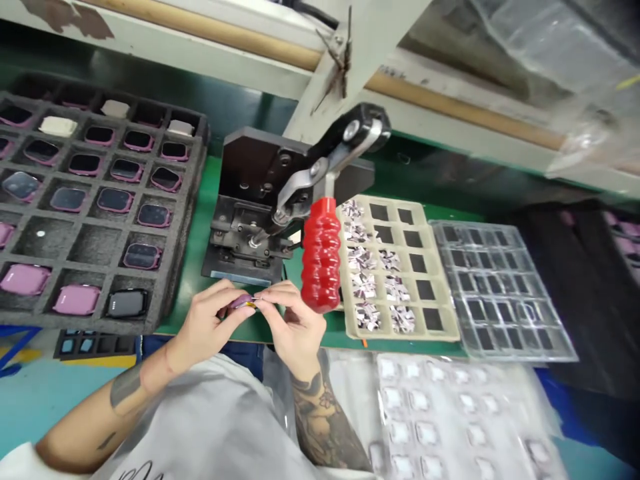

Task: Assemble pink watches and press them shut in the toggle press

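Observation:
My left hand [200, 327] is closed on a purple watch case [242, 301], pinched between thumb and fingers at the table's near edge. A bit of yellow shows at the case's lower side. My right hand [297, 320] is also closed, its thumb and fingertips meeting at the right end of the case. What they pinch is too small and too covered to make out. Just beyond both hands stands a black toggle-clamp fixture [243, 263]. Its red ribbed handle [321, 257] hangs down over my right hand's far side.
On the left, a grey foam tray [173, 280] holds several watch cases. To the right, a beige compartment tray [353, 331] contains many small metallic pieces, beside a clear plastic tray [520, 353]. A bagged white sheet of parts [450, 413] lies nearer. Above runs a metal frame [210, 40].

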Demonstrator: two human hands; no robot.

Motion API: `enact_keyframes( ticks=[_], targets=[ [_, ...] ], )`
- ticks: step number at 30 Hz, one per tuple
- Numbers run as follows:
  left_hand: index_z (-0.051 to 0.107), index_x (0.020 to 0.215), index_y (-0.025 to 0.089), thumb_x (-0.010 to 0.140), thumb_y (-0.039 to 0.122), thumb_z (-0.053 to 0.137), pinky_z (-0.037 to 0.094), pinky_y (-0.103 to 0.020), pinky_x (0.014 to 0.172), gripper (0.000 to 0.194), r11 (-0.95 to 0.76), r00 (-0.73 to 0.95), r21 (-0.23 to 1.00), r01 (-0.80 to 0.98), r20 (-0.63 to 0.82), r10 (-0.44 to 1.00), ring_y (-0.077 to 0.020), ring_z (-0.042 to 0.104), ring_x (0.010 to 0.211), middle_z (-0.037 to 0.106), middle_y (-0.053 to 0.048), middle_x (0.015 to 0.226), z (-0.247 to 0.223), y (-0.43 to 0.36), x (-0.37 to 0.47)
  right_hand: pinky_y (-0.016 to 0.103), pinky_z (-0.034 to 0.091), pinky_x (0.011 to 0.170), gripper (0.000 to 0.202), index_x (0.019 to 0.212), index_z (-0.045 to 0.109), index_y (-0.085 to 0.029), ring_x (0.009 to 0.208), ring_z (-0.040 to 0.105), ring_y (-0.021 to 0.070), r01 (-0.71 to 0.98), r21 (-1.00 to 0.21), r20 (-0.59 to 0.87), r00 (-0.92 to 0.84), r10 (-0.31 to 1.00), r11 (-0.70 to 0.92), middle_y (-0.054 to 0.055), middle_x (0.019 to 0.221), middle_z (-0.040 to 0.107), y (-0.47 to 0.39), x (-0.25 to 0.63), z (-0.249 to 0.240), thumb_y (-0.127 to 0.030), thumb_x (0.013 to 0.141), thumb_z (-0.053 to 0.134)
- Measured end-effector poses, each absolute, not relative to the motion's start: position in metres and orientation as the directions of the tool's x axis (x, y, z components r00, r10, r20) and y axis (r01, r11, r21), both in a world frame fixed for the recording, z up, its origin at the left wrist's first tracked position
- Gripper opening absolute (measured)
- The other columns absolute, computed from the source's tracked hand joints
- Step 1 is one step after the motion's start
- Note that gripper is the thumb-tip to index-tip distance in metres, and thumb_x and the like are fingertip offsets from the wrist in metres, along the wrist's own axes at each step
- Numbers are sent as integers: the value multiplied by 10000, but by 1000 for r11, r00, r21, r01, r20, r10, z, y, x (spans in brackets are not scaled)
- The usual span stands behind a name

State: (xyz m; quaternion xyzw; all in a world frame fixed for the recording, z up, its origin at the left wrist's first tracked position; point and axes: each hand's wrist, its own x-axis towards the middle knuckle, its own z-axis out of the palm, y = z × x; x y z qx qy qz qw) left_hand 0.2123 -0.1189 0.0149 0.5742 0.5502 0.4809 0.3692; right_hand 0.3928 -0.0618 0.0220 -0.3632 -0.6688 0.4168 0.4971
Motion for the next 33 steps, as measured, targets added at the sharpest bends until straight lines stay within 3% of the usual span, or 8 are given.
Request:
enact_keyframes(
  ticks=[6, 10, 14, 20, 25, 29, 33],
  targets=[
    [772, 896, 196, 1086, 383, 705, 459, -282, 675, 275, -65, -104, 974, 217, 89, 991, -154, 581, 670, 671, -5, 736, 16, -118, 210, 408, 628, 831, 223, 1111, 843, -305, 904, 753, 222, 54, -922, 359, -247, 900, 383, 38, 994, 813, -62, 390, 19, -127, 978, 823],
    [763, 945, 188, 1103, 414, 674, 463, -251, 634, 290, 15, -151, 997, 77, -3, 988, -136, 588, 647, 692, 2, 760, 12, -119, 208, 448, 663, 994, 421, 1351, 784, -311, 1175, 756, 285, 203, -878, 336, -385, 860, 434, 103, 1287, 773, -72, 387, 16, -288, 946, 900],
    [765, 966, 176, 1095, 445, 683, 478, -240, 632, 309, 32, -164, 999, 22, -28, 986, -143, 602, 677, 699, -8, 786, 8, -119, 206, 427, 683, 1016, 560, 1532, 660, -318, 1217, 759, 283, 311, -797, 369, -429, 824, 518, 117, 1327, 761, -77, 383, 14, -272, 1001, 834],
    [762, 955, 180, 1094, 410, 685, 482, -238, 673, 279, -10, -156, 997, 78, 22, 988, -144, 607, 716, 706, -11, 808, 9, -119, 208, 449, 693, 1000, 564, 1539, 656, -327, 1187, 766, 294, 324, -761, 411, -429, 804, 562, 124, 1318, 755, -76, 385, 11, -241, 1006, 816],
    [756, 922, 176, 1093, 429, 682, 487, -231, 636, 315, 15, -175, 999, 37, -8, 984, -134, 577, 679, 664, -7, 784, 9, -120, 207, 509, 684, 971, 609, 1579, 638, -337, 1146, 758, 322, 331, -663, 503, -467, 727, 671, 130, 1259, 775, -74, 387, 3, -195, 1008, 795],
    [791, 967, 173, 1078, 458, 707, 530, -233, 618, 317, 44, -186, 999, 11, -41, 982, -138, 606, 654, 691, -15, 789, 4, -123, 205, 523, 678, 989, 613, 1618, 596, -330, 1163, 764, 323, 325, -603, 526, -525, 669, 729, 131, 1283, 781, -67, 384, 3, -276, 1037, 785],
    [819, 1028, 168, 1030, 441, 787, 602, -241, 687, 274, 43, -290, 995, 88, -16, 957, -161, 706, 722, 788, -35, 871, 1, -130, 204, 454, 665, 1071, 537, 1589, 601, -266, 1239, 747, 273, 331, -640, 514, -487, 706, 694, 140, 1349, 758, -74, 384, 11, -369, 1081, 740]
  ],
)
